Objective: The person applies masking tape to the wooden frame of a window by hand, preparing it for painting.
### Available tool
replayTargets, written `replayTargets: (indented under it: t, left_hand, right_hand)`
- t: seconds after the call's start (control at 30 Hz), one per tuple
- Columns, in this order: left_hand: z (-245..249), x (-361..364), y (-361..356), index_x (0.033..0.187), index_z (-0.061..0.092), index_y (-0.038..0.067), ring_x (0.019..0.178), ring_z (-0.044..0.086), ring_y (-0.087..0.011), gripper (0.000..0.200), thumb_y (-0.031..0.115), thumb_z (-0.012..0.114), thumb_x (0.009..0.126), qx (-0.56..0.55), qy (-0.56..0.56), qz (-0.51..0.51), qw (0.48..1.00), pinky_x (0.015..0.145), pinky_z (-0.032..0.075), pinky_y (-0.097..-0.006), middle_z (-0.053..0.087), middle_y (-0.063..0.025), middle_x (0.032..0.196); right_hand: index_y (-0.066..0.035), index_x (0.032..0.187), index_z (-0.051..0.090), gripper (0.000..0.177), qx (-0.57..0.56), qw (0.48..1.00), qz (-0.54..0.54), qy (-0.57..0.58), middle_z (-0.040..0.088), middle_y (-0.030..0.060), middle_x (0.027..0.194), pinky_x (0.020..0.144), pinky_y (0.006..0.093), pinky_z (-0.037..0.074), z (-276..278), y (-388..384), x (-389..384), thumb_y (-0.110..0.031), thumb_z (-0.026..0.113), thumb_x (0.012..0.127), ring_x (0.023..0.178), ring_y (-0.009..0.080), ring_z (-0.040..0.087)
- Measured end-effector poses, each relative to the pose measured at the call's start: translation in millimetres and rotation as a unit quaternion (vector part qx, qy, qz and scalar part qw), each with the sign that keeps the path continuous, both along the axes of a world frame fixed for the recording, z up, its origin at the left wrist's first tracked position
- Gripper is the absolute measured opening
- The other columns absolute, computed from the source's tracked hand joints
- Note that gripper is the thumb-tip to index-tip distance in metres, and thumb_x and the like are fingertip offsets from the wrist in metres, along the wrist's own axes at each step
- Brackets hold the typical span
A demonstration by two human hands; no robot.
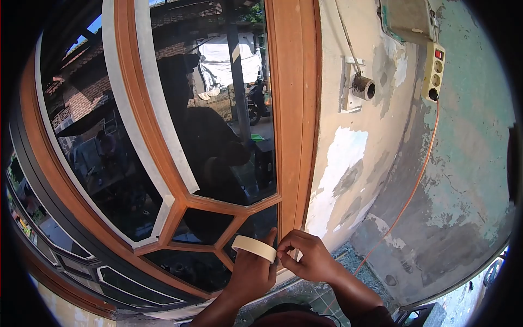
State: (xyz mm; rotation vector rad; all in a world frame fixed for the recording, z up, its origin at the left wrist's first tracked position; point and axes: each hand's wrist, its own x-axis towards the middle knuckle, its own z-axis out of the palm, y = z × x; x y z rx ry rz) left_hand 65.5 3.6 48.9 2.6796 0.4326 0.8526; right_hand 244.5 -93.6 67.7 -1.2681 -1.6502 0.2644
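Your L hand (251,275) fingers grip the tape roll (254,248); R hand (309,257) pinches its end by the window frame (291,109). Prob masking step; next needs a straight pull along the frame.

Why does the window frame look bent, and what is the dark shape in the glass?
Head view: a fisheye lens bows the frame and blacks out the corners; the glass mirrors a dark silhouette against a sunlit yard; hard sun lights the wall; the left hand and right hand on the tape roll are sharp.

Bare left hand (251,270), right hand (308,256), dark sleeve (381,320).
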Motion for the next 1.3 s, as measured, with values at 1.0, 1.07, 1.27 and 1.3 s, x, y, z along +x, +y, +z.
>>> replayTargets:
  t: [1.0,1.07,1.27,1.3]
  left_hand:
    - [5.3,17.8,1.1,0.139,0.056,-0.007,0.104,0.068,-0.0423,0.054,0.014,0.073,0.092,-0.27,0.002,0.045,0.962,0.094,0.05,-0.0502,0.068,-0.0245,0.104]
    - [-0.4,18.5,1.4,0.121,0.067,-0.003,0.096,0.07,-0.0401,0.035,0.017,0.075,0.093,-0.25,-0.032,0.037,0.967,0.09,0.052,-0.0486,0.069,-0.0214,0.1]
    - [-8.3,21.4,4.1,0.083,0.07,0.003,0.067,0.068,-0.0328,0.019,0.018,0.079,0.091,0.037,-0.105,0.052,0.992,0.063,0.05,-0.0417,0.067,-0.0144,0.074]
    - [-9.1,20.4,2.3,0.082,0.069,0.004,0.065,0.067,-0.0328,0.02,0.018,0.08,0.09,0.024,-0.107,0.071,0.991,0.062,0.049,-0.0425,0.065,-0.0135,0.071]
  right_hand:
    - [-0.001,0.106,0.073,0.023,0.18,0.983,-0.026,-0.027,0.074,0.0118,0.101,0.074,0.0379,0.06,-34.5,29.2,18.7,0.008,0.079,0.086,0.086,0.0314,0.073]
    - [-0.001,0.104,0.072,0.019,0.158,0.986,-0.05,0.025,0.073,0.0122,0.099,0.074,0.0369,0.058,-39.9,29.5,19.1,0.009,0.077,0.088,0.085,0.0307,0.072]
    - [0.0,0.102,0.067,0.011,0.045,0.992,0.024,0.113,0.068,0.0141,0.097,0.078,0.0334,0.053,-16.6,19.3,37.1,0.008,0.071,0.095,0.088,0.0269,0.068]
    - [0.001,0.103,0.066,0.011,0.048,0.994,0.048,0.089,0.068,0.0144,0.099,0.079,0.0338,0.053,-10.3,14.0,35.2,0.008,0.071,0.095,0.089,0.0269,0.068]
